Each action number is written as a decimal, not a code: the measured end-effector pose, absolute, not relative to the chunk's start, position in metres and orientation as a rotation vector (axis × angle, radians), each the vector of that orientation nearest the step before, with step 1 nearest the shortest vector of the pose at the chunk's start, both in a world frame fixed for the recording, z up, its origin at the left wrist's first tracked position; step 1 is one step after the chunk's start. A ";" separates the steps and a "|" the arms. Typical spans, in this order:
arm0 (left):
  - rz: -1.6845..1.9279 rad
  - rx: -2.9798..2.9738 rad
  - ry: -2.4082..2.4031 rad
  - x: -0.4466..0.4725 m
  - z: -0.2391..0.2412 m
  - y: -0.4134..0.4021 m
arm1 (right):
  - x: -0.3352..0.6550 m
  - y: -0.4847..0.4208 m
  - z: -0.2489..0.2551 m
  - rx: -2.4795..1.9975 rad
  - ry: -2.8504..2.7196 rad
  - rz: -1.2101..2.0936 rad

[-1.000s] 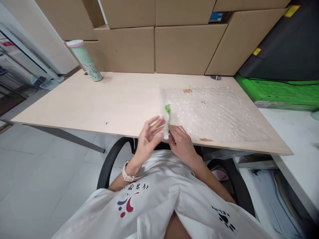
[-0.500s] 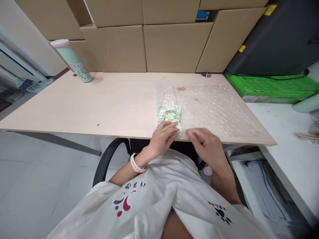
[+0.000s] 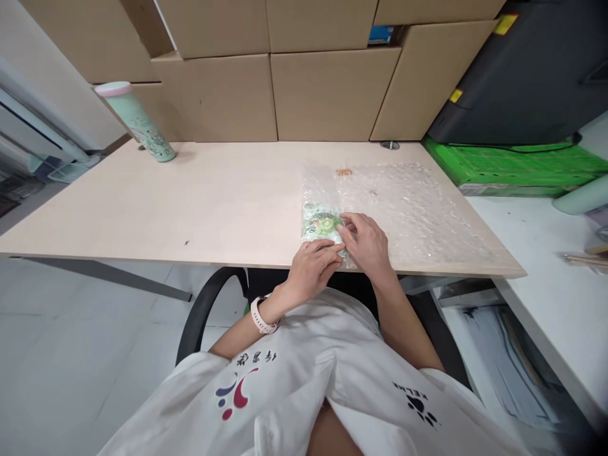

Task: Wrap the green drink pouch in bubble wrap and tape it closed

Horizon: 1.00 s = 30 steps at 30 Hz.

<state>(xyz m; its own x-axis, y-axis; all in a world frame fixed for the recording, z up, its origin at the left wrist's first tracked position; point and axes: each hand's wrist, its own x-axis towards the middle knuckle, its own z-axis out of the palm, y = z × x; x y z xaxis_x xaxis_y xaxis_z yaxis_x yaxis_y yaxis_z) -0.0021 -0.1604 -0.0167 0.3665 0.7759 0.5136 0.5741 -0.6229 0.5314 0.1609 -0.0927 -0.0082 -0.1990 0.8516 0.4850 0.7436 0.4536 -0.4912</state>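
Observation:
A small green-and-white printed packet (image 3: 324, 225) lies under clear plastic near the front edge of the table. My left hand (image 3: 313, 269) rests across its lower part, fingers stretched out and lying flat. From the right, my right hand (image 3: 368, 244) touches the packet's right side; its thumb and forefinger are bent, with a small gap between the tips. A wide sheet of bubble wrap (image 3: 418, 209) spreads flat to the right of the packet. Part of the packet's near end is hidden under my fingers.
A mint-green tumbler (image 3: 145, 126) with a pink lid stands at the back left. Cardboard boxes (image 3: 335, 95) line the rear of the wooden table (image 3: 228, 209). At the right are a green box (image 3: 513, 164) beneath a dark case (image 3: 527, 82) and a white side desk (image 3: 527, 234).
My right hand has moved left and away from me, from the bubble wrap's near edge onto the packet's right side. My left hand stays on the packet, nearly still.

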 end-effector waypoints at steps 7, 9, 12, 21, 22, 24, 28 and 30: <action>1.469 1.661 1.403 -0.013 -0.011 -0.172 | 0.162 -0.097 -0.010 -1.274 -2.004 0.067; 1.423 1.431 1.268 -0.018 -0.011 -0.170 | 0.160 -0.099 -0.010 -1.278 -2.042 0.087; 1.414 1.205 1.163 -0.023 -0.008 -0.171 | 0.155 -0.105 -0.007 -1.246 -2.091 0.188; 1.419 2.037 1.166 -0.016 0.001 -0.183 | 0.131 -0.129 -0.004 -0.901 -2.198 0.601; 1.366 2.154 1.203 -0.014 -0.001 -0.179 | 0.134 -0.131 -0.005 -0.934 -2.169 0.627; 1.268 2.310 1.277 -0.007 -0.007 -0.172 | 0.145 -0.136 -0.007 -1.000 -2.139 0.622; 1.144 2.462 1.409 0.008 -0.018 -0.159 | 0.177 -0.150 -0.007 -1.023 -2.296 0.447; 1.116 2.527 1.472 0.016 -0.021 -0.155 | 0.194 -0.157 -0.005 -1.036 -2.356 0.422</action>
<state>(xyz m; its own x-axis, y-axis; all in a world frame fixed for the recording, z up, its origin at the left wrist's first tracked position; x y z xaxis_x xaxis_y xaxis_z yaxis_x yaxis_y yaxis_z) 0.0162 -0.1547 -0.0212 0.3034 0.7634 0.5703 0.7549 -0.5578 0.3449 0.1937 -0.1571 -0.0046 -0.5675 0.7500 0.3398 0.5856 0.6577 -0.4737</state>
